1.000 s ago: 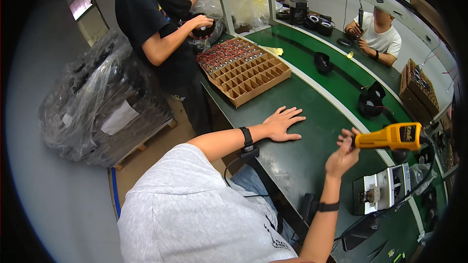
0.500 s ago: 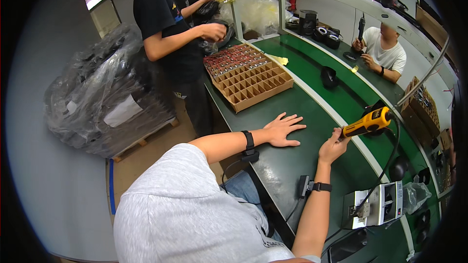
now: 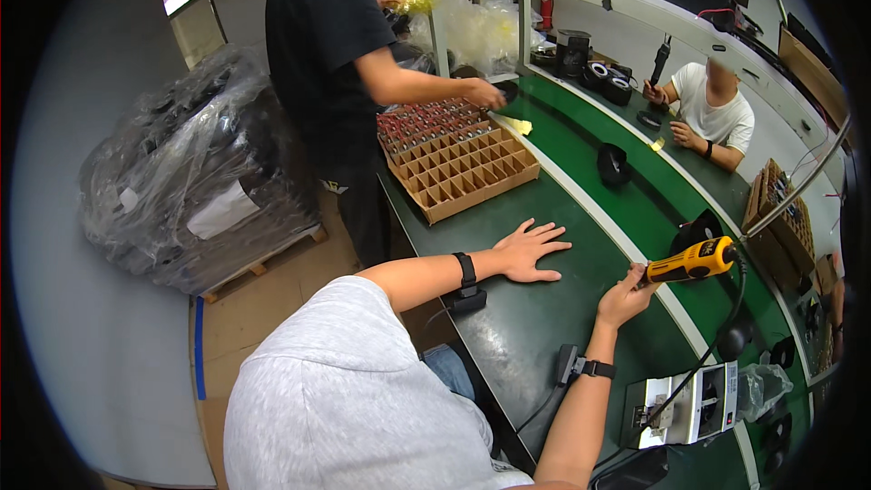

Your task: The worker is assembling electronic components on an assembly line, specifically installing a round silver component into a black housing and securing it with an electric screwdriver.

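Left fingers (image 3: 554, 247) splay on the worktop (image 3: 508, 328) beside the conveyor (image 3: 568, 142).

The left hand (image 3: 528, 252) lies flat on the dark green worktop (image 3: 508, 327), its fingers spread, while the right hand (image 3: 626, 298) grips a yellow-and-black corded tool (image 3: 691, 260) by its near end. Beyond the left hand sits a partitioned cardboard tray (image 3: 476, 183), its far cells filled with small red-wired parts. Over it reaches a co-worker in black (image 3: 331, 50), holding something dark, perhaps round, though blur obscures it.
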{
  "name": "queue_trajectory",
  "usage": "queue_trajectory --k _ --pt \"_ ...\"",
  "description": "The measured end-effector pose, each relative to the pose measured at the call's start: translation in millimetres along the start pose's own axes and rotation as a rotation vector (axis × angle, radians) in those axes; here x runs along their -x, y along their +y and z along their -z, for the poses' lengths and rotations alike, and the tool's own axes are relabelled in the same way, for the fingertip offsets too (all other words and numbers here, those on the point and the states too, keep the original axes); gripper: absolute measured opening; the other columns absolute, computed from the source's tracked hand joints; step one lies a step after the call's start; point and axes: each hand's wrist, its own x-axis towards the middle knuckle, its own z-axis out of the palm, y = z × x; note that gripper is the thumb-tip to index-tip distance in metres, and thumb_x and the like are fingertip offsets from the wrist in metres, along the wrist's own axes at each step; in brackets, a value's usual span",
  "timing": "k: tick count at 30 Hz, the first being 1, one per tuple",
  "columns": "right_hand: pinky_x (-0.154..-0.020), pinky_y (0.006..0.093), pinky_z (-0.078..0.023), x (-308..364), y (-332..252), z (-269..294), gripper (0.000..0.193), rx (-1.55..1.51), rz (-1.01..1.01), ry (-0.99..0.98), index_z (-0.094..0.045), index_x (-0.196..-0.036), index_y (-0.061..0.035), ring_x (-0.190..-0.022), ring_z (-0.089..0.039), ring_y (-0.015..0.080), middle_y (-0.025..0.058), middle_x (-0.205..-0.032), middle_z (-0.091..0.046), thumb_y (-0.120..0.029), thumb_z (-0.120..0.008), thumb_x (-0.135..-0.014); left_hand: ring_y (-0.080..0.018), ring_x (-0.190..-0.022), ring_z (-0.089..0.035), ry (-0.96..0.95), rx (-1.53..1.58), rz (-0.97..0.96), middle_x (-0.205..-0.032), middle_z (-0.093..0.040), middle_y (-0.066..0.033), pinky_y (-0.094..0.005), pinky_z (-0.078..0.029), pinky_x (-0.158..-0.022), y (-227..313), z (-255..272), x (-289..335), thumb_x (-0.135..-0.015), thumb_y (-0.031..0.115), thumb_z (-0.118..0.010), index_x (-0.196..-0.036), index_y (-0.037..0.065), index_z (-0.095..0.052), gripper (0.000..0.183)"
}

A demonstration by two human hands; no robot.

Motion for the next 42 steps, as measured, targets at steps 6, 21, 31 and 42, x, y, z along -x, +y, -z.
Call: queue_trajectory --k 6,21,31,42 --pt "-0.067 0.0284 -0.051 -5.6 0.2 3.6 0.040 -0.010 -0.007 0.029 -0.051 -0.131 0.0068 -0.083 -0.065 0.0177 0.0122 -0.101 -0.068 -0.026 -0.052 -0.109 -0.0352 -0.157 -0.019 -0.019 -0.003 -0.005 -0.168 -0.026 -0.0169 -0.0597 -0.010 -0.126 -2.5 -2.0 -2.8 -0.095 0.070 -0.048 -0.159 0.021 -0.037 0.082" --pt "-0.068 0.0286 -0.052 -21.1 10.5 16.7 0.042 0.050 -0.051 0.112 -0.049 -0.132 0.0068 -0.089 -0.068 0.0198 0.0128 -0.105 -0.068 -0.029 -0.050 -0.109 -0.0367 -0.156 -0.024 -0.027 0.052 -0.335 -0.168 -0.027 -0.0149 -0.0663 -0.011 -0.123 47.9 -30.4 -83.3 -0.090 0.071 -0.054 -0.157 0.024 -0.042 0.083" --pt "-0.068 0.0281 -0.048 -23.7 16.5 23.5 0.040 0.042 -0.084 0.123 -0.047 -0.130 0.0061 -0.088 -0.062 0.0197 0.0120 -0.106 -0.065 -0.028 -0.048 -0.109 -0.0336 -0.157 -0.022 -0.036 0.157 -0.370 -0.168 -0.028 -0.0160 -0.0628 -0.011 -0.124 70.4 -33.6 -116.2 -0.088 0.073 -0.054 -0.155 0.020 -0.045 0.086" --pt "-0.067 0.0269 -0.047 -21.6 7.0 22.8 0.038 0.012 -0.092 0.133 -0.046 -0.129 0.0063 -0.089 -0.060 0.0182 0.0120 -0.106 -0.064 -0.026 -0.045 -0.110 -0.0331 -0.157 -0.020 -0.021 0.183 -0.352 -0.169 -0.026 -0.0156 -0.0614 -0.009 -0.125 65.4 -33.5 -111.0 -0.089 0.072 -0.055 -0.156 0.019 -0.044 0.086"
